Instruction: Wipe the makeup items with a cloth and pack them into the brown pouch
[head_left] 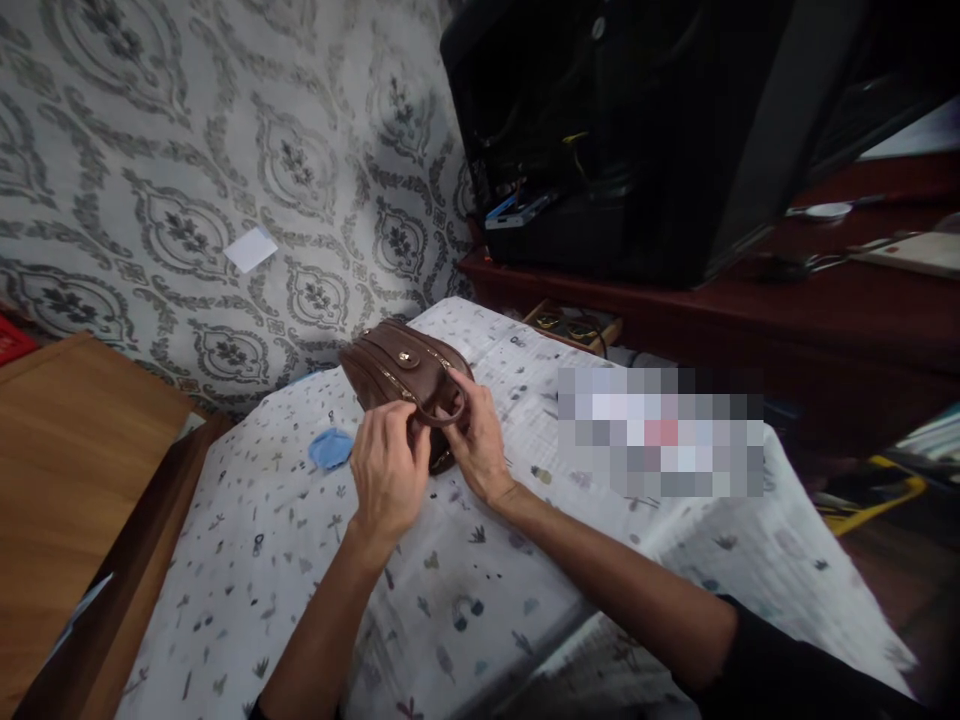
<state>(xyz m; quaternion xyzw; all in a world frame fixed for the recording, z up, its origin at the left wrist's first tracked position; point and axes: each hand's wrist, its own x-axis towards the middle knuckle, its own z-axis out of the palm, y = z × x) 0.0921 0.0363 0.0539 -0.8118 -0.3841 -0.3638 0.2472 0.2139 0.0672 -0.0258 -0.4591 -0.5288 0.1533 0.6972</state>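
Note:
A brown handbag (382,355) with gold-coloured zips and a round metal stud lies on the patterned white cloth, near the wall. Its curved brown handle (444,418) arches toward me between my hands. My left hand (390,465) is closed, thumb and fingers pinched at the left end of this handle. On the right side, my right hand (480,440) has its fingers curled round the handle, against the bag. Some fingertips are hidden behind the handle and the bag. Left of my left hand is a crumpled light blue cloth (330,448).
A patterned white cloth (300,600) covers the surface under the bag. To the left stands a wooden cabinet (90,450). A large black television (637,130) rests on a dark red stand (525,285) at the back right. An open drawer (574,325) holds small items. One area on the right is pixelated.

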